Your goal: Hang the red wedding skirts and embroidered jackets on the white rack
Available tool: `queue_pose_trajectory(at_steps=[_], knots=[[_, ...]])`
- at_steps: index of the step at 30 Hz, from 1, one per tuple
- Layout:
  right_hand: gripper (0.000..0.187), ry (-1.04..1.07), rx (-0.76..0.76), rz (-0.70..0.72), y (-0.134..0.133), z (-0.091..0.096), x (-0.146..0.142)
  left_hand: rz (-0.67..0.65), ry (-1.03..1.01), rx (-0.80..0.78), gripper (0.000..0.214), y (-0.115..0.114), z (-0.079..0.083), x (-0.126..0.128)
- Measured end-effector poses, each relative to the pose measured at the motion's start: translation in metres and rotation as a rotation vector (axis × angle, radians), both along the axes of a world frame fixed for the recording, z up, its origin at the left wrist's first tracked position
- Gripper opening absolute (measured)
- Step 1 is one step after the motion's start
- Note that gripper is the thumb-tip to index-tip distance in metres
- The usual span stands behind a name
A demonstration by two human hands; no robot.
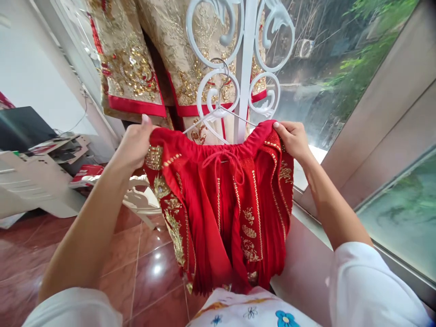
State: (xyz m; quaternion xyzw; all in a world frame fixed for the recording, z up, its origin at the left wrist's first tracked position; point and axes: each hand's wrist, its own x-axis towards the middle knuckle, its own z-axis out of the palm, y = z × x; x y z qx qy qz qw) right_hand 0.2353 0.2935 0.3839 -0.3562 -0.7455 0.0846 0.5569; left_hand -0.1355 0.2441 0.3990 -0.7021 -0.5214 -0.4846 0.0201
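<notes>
The skirt (225,204) was red with gold bead lines and gold embroidered panels. It hung in mid-air in front of the person, at the centre of the view, with its gathered waistband uppermost. A red drawstring (223,159) was tied in a bow at the middle of the waistband. The pleated panels fell straight down, and the hem ended just above the person's floral garment at the bottom edge.

The skirt was held by 2 hands. The left hand (134,143) was closed on the left end of the waistband, fingers curled tight round the cloth and thumb raised on top. The right hand (293,138) gripped the right end, fingers folded over the upper edge. Both forearms were bare, with white sleeves at the elbows.

A white hanger (207,119) sat directly behind the waistband. Its hook was caught in a scroll of the white rack (243,68). Whether the skirt touched the hanger could not be determined.

A gold robe (136,68) with red trim hung behind the rack. A window (340,59) stood to the right and showed greenery outside. The floor (143,259) was of glossy red-brown tile. A dark monitor (20,127) stood at the far left, well apart from the skirt.
</notes>
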Motion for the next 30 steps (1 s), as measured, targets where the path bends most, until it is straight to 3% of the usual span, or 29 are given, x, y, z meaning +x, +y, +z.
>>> queue_pose_trajectory(at_steps=[4, 8, 10, 14, 17, 21, 23, 25, 27, 30], knots=[[0.042, -0.162, -0.198, 0.121, -0.001, -0.002, 0.026, -0.07, -0.067, -0.206, 0.074, -0.001, -0.003, -0.012], [0.041, -0.056, -0.189, 0.062, -0.006, -0.029, 0.05, -0.188, 0.085, -0.123, 0.08, -0.01, -0.023, -0.025], [0.043, 0.062, -0.066, -0.064, -0.01, -0.051, 0.043, -0.056, 0.086, 0.006, 0.074, -0.014, -0.037, -0.022], [0.043, 0.325, 0.147, -0.514, -0.014, -0.082, 0.003, 0.396, 0.031, 0.205, 0.061, -0.011, -0.059, 0.001], [0.045, 0.316, 0.179, -0.657, -0.007, -0.09, -0.017, 0.442, 0.076, 0.214, 0.056, -0.01, -0.066, 0.013], [0.056, 0.112, 0.213, -0.812, -0.013, -0.108, -0.018, 0.455, 0.187, 0.342, 0.05, -0.021, -0.085, 0.02], [0.063, -0.048, 0.14, -0.858, -0.031, -0.132, -0.022, 0.48, 0.207, 0.319, 0.059, -0.03, -0.113, 0.027], [0.066, -0.234, -0.037, -0.815, -0.058, -0.171, -0.031, 0.497, 0.185, 0.182, 0.065, -0.043, -0.163, 0.039], [0.064, -0.365, -0.284, -0.738, -0.094, -0.225, -0.04, 0.468, 0.165, -0.045, 0.069, -0.061, -0.232, 0.059], [0.067, -0.418, -0.606, -0.612, -0.161, -0.329, -0.047, 0.408, 0.175, -0.409, 0.067, -0.103, -0.349, 0.09]])
